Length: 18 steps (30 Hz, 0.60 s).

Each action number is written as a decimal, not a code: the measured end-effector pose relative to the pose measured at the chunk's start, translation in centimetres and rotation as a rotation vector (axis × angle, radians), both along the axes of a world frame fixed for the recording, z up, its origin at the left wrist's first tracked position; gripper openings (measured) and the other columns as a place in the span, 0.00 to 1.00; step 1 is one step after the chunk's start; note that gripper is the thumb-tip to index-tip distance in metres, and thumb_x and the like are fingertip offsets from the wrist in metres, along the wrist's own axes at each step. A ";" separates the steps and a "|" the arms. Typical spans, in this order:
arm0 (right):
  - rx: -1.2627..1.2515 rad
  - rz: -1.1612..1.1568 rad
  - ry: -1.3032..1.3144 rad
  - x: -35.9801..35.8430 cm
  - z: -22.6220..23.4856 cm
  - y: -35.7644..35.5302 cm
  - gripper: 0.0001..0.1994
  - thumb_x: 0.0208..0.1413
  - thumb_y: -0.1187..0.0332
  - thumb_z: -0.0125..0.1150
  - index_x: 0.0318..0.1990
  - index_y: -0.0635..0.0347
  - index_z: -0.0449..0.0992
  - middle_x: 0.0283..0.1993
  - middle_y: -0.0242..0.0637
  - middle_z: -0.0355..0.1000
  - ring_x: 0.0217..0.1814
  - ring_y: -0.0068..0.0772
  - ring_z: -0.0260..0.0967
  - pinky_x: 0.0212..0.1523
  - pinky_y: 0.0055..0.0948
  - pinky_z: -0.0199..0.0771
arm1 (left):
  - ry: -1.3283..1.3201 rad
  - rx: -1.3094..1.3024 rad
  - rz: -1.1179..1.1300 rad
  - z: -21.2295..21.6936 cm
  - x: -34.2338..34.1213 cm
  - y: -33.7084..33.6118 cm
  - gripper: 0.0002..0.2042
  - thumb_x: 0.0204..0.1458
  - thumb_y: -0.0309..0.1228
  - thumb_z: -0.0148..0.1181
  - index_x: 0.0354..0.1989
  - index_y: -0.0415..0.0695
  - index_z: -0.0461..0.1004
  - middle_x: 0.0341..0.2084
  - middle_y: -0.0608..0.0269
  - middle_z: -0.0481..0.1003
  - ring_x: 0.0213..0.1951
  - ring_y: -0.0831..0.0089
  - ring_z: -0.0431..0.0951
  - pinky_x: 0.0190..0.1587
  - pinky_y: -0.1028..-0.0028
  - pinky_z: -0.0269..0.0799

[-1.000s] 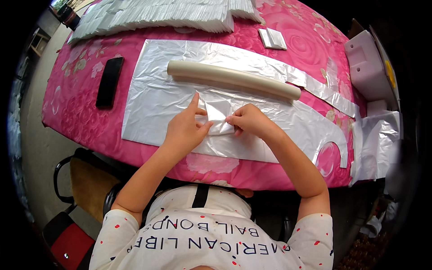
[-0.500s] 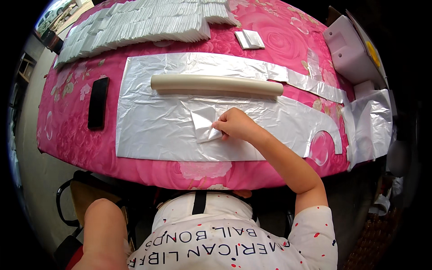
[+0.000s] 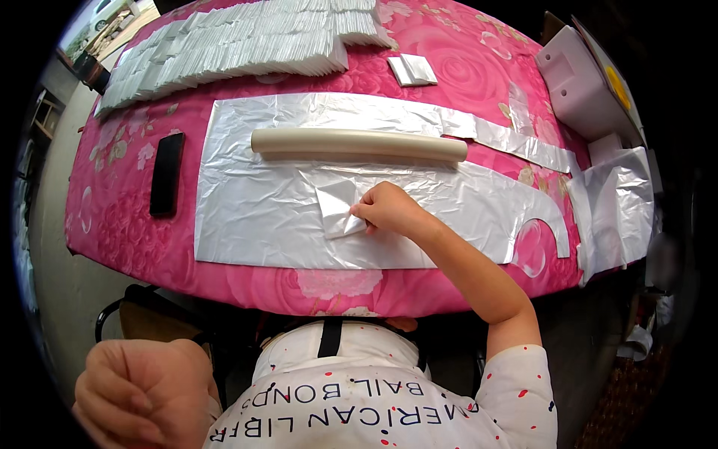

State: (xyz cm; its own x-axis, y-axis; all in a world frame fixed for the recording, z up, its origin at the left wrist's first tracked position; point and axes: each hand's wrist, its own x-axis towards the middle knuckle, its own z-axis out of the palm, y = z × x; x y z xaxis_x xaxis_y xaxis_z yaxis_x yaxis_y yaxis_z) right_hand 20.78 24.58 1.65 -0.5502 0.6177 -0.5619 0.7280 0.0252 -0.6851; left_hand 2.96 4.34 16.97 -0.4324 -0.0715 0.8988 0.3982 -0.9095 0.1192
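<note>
Silvery folded packet, pinched in the right hand.
The left hand is fisted, well apart; a pale tube lies beyond the packet.

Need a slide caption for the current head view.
Right hand pinches a folded silvery piece on a silvery sheet; left hand curled, off the table.
</note>
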 end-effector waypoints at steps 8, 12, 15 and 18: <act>0.007 -0.011 0.000 0.2 -0.4 0.2 0.14 0.50 0.62 0.57 0.22 0.66 0.76 0.17 0.35 0.70 0.19 0.22 0.69 0.23 0.23 0.65 | 0.856 -1.214 0.040 -16.6 3.9 6.8 0.28 0.48 0.39 0.55 0.54 0.32 0.61 0.50 0.45 0.65 0.53 0.53 0.65 0.54 0.62 0.60; 0.024 -0.018 0.015 0.4 -1.1 0.2 0.13 0.48 0.62 0.56 0.20 0.61 0.77 0.16 0.37 0.72 0.18 0.28 0.69 0.26 0.27 0.68 | 0.928 -1.400 0.210 -19.1 5.3 8.6 0.39 0.48 0.48 0.54 0.60 0.30 0.51 0.61 0.40 0.50 0.65 0.51 0.46 0.64 0.55 0.40; 0.009 -0.042 -0.005 0.3 -0.8 -0.1 0.14 0.46 0.61 0.56 0.18 0.62 0.76 0.16 0.37 0.71 0.18 0.27 0.69 0.26 0.27 0.68 | 0.858 -1.484 0.250 -20.3 5.9 9.2 0.48 0.43 0.55 0.55 0.62 0.28 0.44 0.63 0.39 0.44 0.66 0.51 0.40 0.64 0.52 0.33; 0.036 -0.053 -0.050 0.1 -0.1 -0.4 0.13 0.43 0.61 0.58 0.17 0.63 0.75 0.14 0.38 0.71 0.18 0.31 0.69 0.26 0.28 0.69 | 0.898 -1.530 0.225 -20.4 6.0 9.2 0.54 0.38 0.59 0.57 0.63 0.28 0.39 0.64 0.38 0.41 0.67 0.50 0.37 0.64 0.52 0.31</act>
State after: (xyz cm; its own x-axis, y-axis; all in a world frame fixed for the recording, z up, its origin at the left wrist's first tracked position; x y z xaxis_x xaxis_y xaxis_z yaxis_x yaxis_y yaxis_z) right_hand 20.84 24.21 1.52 -0.4882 0.6654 -0.5647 0.7623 0.0101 -0.6471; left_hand 8.94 13.52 -3.45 0.0778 0.9861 0.1465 0.8980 -0.1332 0.4193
